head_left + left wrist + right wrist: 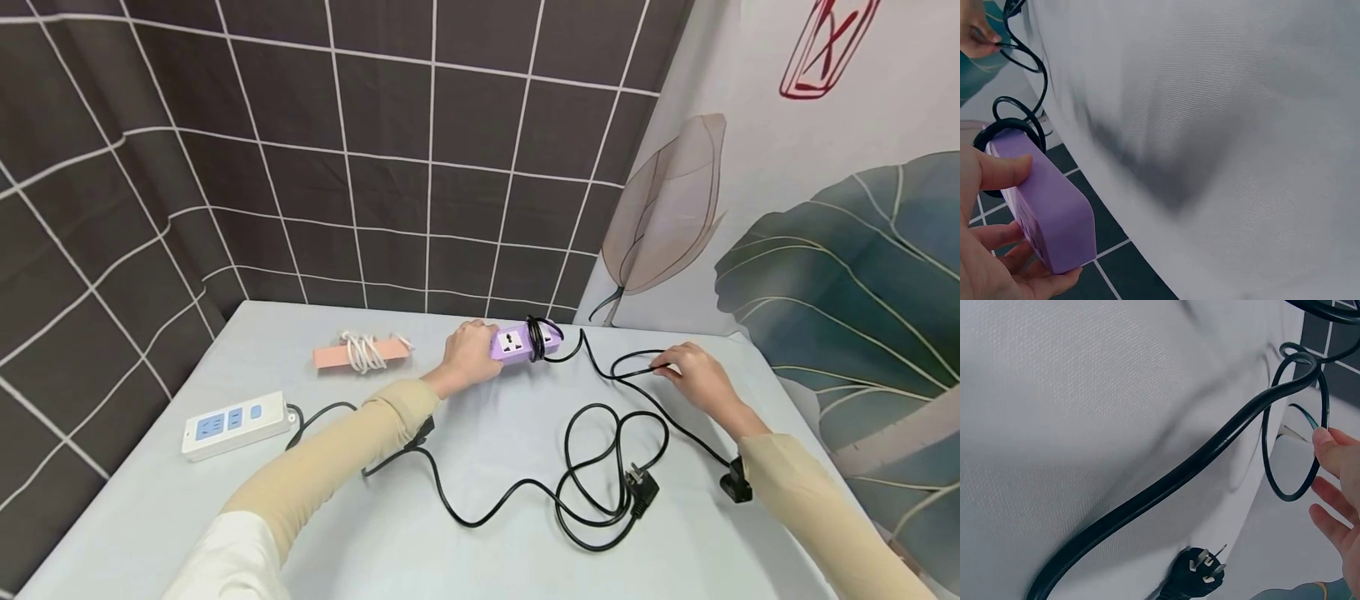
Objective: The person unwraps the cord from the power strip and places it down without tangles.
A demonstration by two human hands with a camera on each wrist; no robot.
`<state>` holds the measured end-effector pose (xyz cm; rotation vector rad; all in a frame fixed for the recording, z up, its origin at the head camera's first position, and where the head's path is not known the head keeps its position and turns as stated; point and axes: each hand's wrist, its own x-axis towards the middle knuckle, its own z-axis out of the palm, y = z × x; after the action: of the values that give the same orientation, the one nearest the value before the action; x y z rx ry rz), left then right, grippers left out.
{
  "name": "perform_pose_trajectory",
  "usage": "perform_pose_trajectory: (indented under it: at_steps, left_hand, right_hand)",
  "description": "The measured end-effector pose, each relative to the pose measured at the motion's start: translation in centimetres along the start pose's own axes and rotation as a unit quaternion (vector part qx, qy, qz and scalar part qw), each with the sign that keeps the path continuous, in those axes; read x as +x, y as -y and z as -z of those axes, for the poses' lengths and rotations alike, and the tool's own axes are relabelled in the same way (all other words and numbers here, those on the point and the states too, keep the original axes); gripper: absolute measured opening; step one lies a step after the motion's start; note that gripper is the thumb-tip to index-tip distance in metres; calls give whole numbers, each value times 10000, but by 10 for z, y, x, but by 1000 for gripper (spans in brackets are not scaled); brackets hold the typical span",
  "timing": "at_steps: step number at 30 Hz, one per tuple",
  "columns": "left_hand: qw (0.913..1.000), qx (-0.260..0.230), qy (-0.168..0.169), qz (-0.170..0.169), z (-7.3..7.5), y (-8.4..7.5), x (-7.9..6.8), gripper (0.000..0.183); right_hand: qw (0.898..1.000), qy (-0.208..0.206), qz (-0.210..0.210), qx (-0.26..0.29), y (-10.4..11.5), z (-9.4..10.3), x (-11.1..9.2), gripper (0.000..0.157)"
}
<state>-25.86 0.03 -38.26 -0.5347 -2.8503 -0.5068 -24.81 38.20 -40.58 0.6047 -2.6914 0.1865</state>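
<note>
Pinching purple strip (1057, 200), left grip (468, 357); seemingly cord (1200, 459), right grip (699, 379)

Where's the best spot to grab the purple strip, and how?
Likely the cord-free end of the purple strip, coming from the left, as the left hand does: thumb on one side, fingers opposite. Its narrow body suits that; black cord wraps the other end.

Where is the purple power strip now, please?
In the head view, the purple power strip is in the left hand, right of the salmon-pink power strip.
</note>
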Motion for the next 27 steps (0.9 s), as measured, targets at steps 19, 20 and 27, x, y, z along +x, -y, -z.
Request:
perform_pose_trajectory:
  at_steps: [19, 20, 27]
  left_hand:
    - [9998, 1, 10, -190, -1, -8, -4, 45]
    - [9998, 8, 12, -201, -1, -8, -4, 44]
    - [9998, -44, 45, -167, -3, -10, -5, 46]
  right_hand:
    - [9930, 1043, -353, 428, 6, 6, 7, 21]
    - [9934, 1011, -326, 437, 8, 7, 9, 22]
    - [9967, 680, -214, 377, 28, 14, 26, 25]
